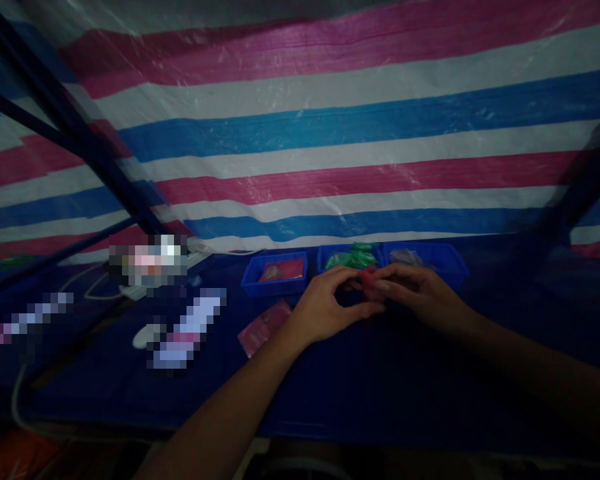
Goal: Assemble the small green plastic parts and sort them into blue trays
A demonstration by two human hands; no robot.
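Between my two hands is a small crumpled piece of red, see-through plastic; its exact kind is hard to make out. The fingers of my left hand curl around its left side. From the right, my right hand pinches it between thumb and fingers. Beside my left forearm lies a flat pink plastic packet on the blue table. Just behind my hands stands a blue tray with green plastic packets.
Left of it, another blue tray holds a pink packet. On the right, a third blue tray has clear packets in it. A white round object, blurred-out items and cables lie on the left. Striped sheeting hangs behind, with dark metal posts.
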